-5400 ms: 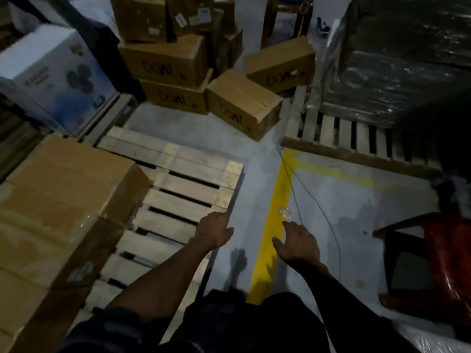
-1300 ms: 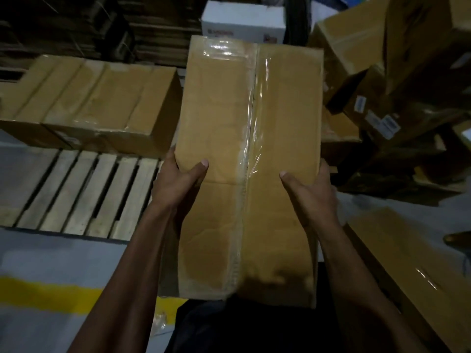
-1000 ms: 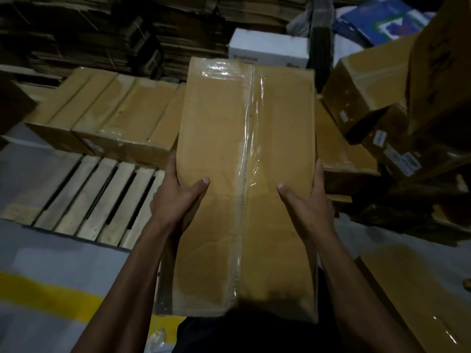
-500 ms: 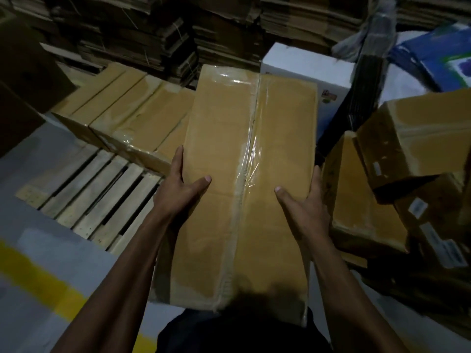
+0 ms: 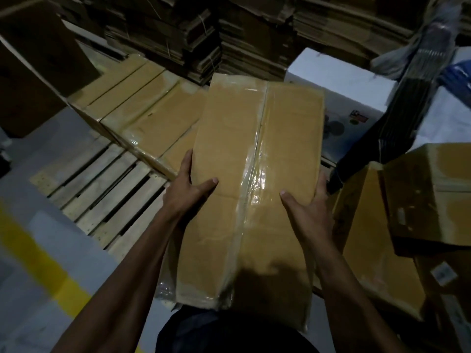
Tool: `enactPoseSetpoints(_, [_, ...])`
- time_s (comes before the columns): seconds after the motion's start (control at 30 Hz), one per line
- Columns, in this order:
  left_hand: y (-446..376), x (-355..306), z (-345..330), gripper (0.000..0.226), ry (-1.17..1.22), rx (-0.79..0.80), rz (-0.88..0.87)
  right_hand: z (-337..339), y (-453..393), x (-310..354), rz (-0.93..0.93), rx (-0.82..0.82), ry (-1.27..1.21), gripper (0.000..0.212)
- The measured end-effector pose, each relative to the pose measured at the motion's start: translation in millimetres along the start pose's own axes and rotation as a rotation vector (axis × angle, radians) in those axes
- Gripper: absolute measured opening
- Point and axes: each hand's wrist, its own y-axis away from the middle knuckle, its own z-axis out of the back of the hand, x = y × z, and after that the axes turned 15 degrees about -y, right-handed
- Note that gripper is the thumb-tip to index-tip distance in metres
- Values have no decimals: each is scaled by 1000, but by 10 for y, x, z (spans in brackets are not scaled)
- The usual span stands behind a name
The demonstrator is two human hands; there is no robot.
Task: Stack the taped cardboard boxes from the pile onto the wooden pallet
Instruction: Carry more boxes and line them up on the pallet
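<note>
Currently one taped cardboard box (image 5: 251, 179) is off the floor between my hands, long axis pointing away. My left hand (image 5: 187, 189) grips its left edge and my right hand (image 5: 307, 208) its right edge, thumbs on top. It's above the wooden pallet's (image 5: 102, 184) corner. Two taped boxes (image 5: 142, 115) already sit side by side there.

Dim warehouse light, tape glare, blurred wide-angle edges.
</note>
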Motion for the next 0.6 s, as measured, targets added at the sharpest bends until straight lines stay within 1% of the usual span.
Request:
enactPoseSetpoints(0.2, [-727, 78, -44, 101, 46, 63, 38, -410, -552, 126, -65, -58, -3, 99])
enactPoseSetpoints(0.4, [-1478, 100, -119, 98, -26, 123, 80, -821, -1200, 153, -131, -109, 14, 94])
enactPoseSetpoints(0.5, [-1843, 104, -163, 104, -54, 151, 96, -973, -1534, 166, -151, -90, 19, 92])
enactPoseSetpoints(0.6, [-2184, 166, -330, 104, -94, 160, 113, -1122, -1872, 29, -195, -45, 1, 91])
